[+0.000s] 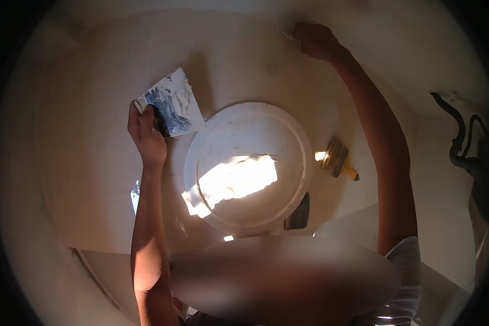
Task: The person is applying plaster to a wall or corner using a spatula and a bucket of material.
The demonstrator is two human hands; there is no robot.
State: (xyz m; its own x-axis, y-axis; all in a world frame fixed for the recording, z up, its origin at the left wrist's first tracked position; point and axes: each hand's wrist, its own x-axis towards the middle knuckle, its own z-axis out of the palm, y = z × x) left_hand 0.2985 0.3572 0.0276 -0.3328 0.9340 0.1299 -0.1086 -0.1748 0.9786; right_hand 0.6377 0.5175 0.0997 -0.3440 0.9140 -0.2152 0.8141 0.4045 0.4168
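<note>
My left hand (145, 136) grips a flat square plaster board (172, 103) smeared with white filler, held up beside the wall. My right hand (316, 41) reaches far up and presses a small white-coated blade (287, 32) against the cream wall (244, 60); most of the blade is hidden by the fingers. Below and between my arms sits a large round white bucket lid (249, 168) with a bright patch of sunlight on it.
A wide paintbrush with a yellow handle (338, 160) lies to the right of the lid. A dark scraper blade (299, 214) rests at the lid's lower right rim. Black hoses (462, 136) hang at the far right.
</note>
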